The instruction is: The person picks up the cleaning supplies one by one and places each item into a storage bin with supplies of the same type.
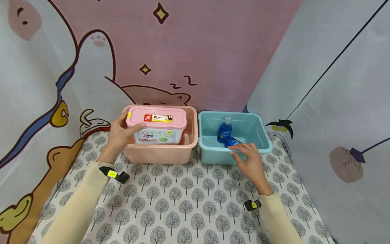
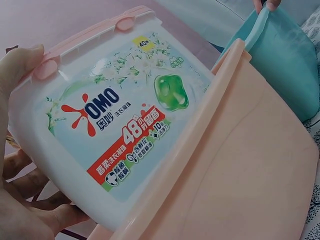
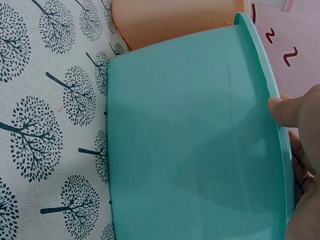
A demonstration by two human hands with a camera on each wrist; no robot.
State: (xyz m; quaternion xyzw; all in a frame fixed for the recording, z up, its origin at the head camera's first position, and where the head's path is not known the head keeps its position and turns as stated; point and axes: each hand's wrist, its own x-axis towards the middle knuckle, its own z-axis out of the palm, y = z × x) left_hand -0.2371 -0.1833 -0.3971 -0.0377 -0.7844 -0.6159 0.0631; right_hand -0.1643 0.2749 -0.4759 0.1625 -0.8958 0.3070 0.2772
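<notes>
A white OMO laundry capsule box (image 2: 135,120) with a pink lid (image 1: 156,117) sits partly inside the pink bin (image 1: 158,154), its top above the rim. My left hand (image 1: 118,135) grips its left end, thumb near the lid's front edge and fingers behind. My right hand (image 1: 251,162) is at the front rim of the teal bin (image 1: 210,157), thumb at the rim and fingers reaching inside. Beside those fingers lies a blue bottle (image 1: 232,141), partly covered; whether they hold it is hidden. Another blue bottle (image 1: 224,130) with a clear cap stands behind it.
Both bins stand side by side at the back of a table covered with tree-print cloth (image 1: 173,203). A cartoon-print curtain (image 1: 219,51) hangs right behind them. More pale fabric (image 1: 335,101) rises along the right side.
</notes>
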